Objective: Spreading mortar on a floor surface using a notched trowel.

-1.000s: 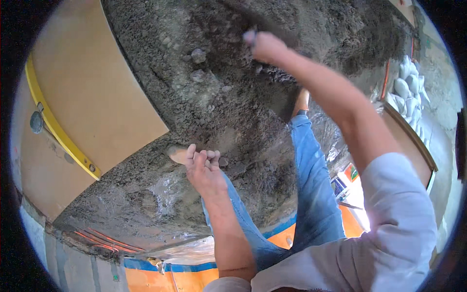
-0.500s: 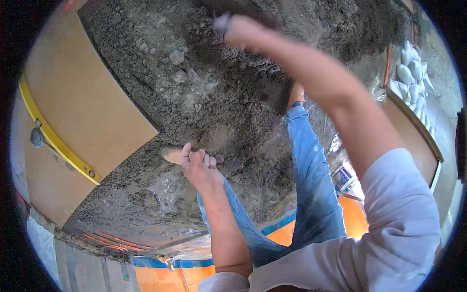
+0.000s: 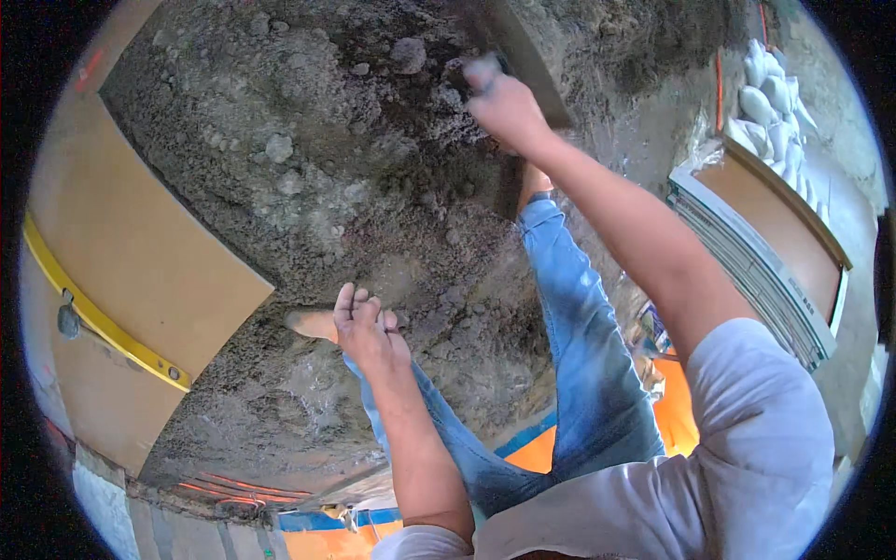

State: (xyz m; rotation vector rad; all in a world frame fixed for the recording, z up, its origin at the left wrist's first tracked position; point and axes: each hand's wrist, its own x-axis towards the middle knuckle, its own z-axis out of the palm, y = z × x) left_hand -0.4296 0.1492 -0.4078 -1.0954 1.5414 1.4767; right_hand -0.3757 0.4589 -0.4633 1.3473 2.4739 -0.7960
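Right hand (image 3: 511,114): fingers closed round a long flat tool (image 3: 534,70) (grip blurred).
Left hand (image 3: 369,331): fingers loosely parted, over rough grey ground (image 3: 434,247).

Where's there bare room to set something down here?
The tan board has a bare patch between the yellow level and the rough ground. It's crowded to the right, with stacked panels and white bags, and around the right hand and its flat tool.

Floor (image 3: 443,247): rough grey | loose lumps (image 3: 279,147) | tan board (image 3: 168,271), left | white bags (image 3: 777,98), right
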